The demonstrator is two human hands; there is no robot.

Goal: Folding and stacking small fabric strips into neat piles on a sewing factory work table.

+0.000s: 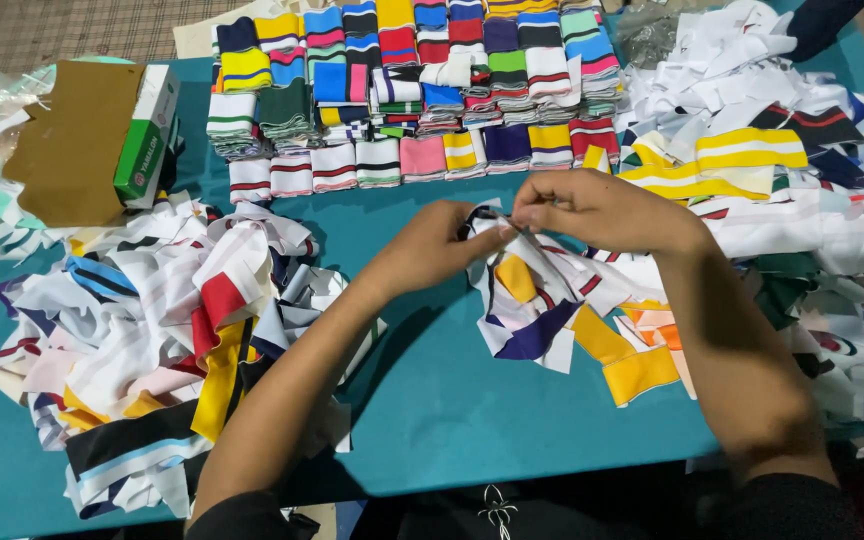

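Soft, floppy fabric strip (492, 222), mid-frame: left hand (432, 245) and right hand (592, 210) both pinch its top edge; looks light, easiest held there.

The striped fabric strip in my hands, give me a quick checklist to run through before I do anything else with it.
1. Both hands on the strip: left hand and right hand pinch the striped fabric strip between fingertips. Ok.
2. Strip free of the small heap below: cannot tell, it hangs into it.
3. Bare patch of teal table in front: ok.
4. Folded stacks at the back standing in neat rows: ok.
5. Loose pile at left kept on the table: not ok, it overhangs the edge.
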